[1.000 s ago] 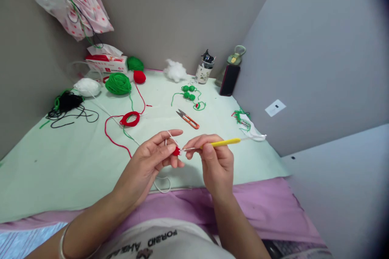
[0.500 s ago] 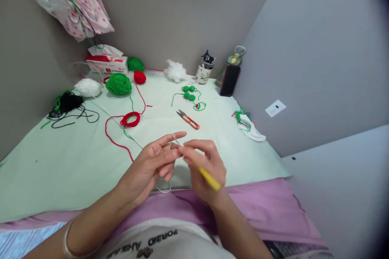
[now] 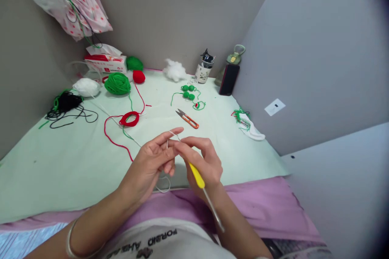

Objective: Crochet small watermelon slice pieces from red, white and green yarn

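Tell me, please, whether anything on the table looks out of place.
Mainly the black yarn at far left: it lies in a loose tangle with strands trailing, unlike the compact red ball. Nothing looks spilled.

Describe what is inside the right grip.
The right grip holds a yellow-handled tool, its metal shaft jutting toward the picture's bottom. The fingers cover the tool's other end, which cannot be seen.

The pale green tabletop carries white yarn, green yarn and orange snips.
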The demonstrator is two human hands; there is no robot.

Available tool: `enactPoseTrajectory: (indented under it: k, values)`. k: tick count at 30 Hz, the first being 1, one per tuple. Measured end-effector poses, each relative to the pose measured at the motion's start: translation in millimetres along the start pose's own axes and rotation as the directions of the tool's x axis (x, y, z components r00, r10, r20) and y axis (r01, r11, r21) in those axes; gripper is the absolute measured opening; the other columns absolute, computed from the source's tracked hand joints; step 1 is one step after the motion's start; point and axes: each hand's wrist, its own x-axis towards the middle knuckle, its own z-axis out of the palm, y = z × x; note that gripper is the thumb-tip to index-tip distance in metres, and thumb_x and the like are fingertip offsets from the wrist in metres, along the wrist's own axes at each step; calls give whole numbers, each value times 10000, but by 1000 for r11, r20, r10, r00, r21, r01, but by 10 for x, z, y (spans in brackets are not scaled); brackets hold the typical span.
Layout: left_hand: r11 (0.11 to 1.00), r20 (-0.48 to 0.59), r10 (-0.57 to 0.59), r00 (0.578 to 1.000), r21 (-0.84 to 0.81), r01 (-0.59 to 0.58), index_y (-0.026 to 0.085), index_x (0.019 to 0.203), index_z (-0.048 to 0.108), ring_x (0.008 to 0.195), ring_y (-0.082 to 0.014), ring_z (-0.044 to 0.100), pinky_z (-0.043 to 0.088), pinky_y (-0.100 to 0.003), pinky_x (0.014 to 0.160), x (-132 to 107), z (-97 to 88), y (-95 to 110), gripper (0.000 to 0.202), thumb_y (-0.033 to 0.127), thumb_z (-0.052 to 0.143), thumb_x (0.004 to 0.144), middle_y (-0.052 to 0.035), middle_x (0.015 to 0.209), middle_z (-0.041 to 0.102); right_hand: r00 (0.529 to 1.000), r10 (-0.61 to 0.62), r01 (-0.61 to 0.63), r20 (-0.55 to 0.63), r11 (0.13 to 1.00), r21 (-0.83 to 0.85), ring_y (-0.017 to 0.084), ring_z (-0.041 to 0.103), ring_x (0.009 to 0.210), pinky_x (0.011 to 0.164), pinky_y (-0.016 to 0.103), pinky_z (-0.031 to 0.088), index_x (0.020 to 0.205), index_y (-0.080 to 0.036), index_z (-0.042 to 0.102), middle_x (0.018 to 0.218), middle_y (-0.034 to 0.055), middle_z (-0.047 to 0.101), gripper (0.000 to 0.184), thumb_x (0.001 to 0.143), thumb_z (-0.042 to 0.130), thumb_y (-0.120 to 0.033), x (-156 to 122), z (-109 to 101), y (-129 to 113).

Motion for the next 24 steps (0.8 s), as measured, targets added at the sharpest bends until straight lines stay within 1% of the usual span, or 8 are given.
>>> enactPoseTrajectory:
  k: [3, 6, 8, 12, 16, 18, 21, 24]
  values:
    - [989, 28, -110, 994, -93, 112, 147, 1118, 815, 455, -24, 359, 436, -120, 470, 20, -33, 41, 313, 202, 851, 812, 95, 531, 426, 985, 155, -142, -76, 978, 150, 204, 711, 876, 749, 371, 595, 1101, -296, 775, 978, 61, 751, 238, 1003, 596, -174, 44, -33, 9]
    - [990, -7, -63, 998, -127, 62, 140, 1119, 812, 480, -18, 387, 443, -111, 485, 22, -32, 72, 329, 147, 851, 792, 80, 594, 478, 911, 407, -326, -71, 813, 483, 158, 656, 705, 652, 326, 563, 963, -263, 769, 865, 28, 715, 200, 1028, 580, -264, 107, -43, 10]
    - [996, -1, -18, 1000, -86, 18, 165, 1129, 808, 498, -29, 431, 485, -135, 515, 11, -8, 65, 342, 149, 852, 789, 67, 631, 532, 902, 432, -356, -7, 752, 554, 160, 657, 726, 665, 325, 562, 933, -255, 775, 887, 32, 727, 180, 1010, 621, -311, 125, -27, 5]
    - [1000, 20, 14, 1000, -5, -14, 188, 1113, 808, 516, -50, 477, 524, -180, 542, -22, 27, 24, 334, 210, 869, 785, 50, 674, 589, 897, 441, -393, 21, 776, 493, 175, 668, 782, 730, 342, 569, 945, -249, 789, 914, 43, 755, 153, 985, 662, -325, 109, -4, -5]
    - [1000, 28, 17, 999, 19, -17, 196, 1149, 804, 516, -56, 486, 518, -182, 543, -40, -1, 14, 341, 231, 850, 813, 61, 639, 557, 838, 540, -472, 84, 638, 609, 151, 662, 721, 707, 320, 572, 941, -229, 761, 898, 34, 748, 190, 996, 646, -370, 106, -37, 8]
    - [1000, 30, 18, 999, 25, -18, 203, 1152, 806, 526, -59, 496, 520, -183, 552, -45, -11, 19, 334, 231, 844, 821, 61, 640, 554, 836, 541, -466, 98, 604, 646, 147, 663, 710, 692, 309, 567, 925, -219, 742, 876, 32, 747, 208, 1009, 626, -371, 113, -54, 11]
    - [998, 14, 31, 999, 54, -31, 215, 1143, 810, 553, -67, 524, 531, -193, 591, -51, -10, 28, 311, 229, 832, 833, 59, 652, 561, 863, 498, -437, 84, 651, 620, 153, 677, 732, 688, 313, 560, 929, -218, 726, 879, 36, 749, 219, 1035, 582, -346, 111, -71, -10]
    - [990, -16, 69, 997, 126, -67, 229, 1128, 812, 594, -84, 578, 545, -219, 658, -52, -6, 35, 296, 242, 830, 832, 49, 687, 596, 915, 403, -370, 28, 807, 461, 166, 685, 763, 719, 344, 567, 982, -232, 724, 918, 45, 753, 207, 1052, 538, -287, 85, -86, -54]
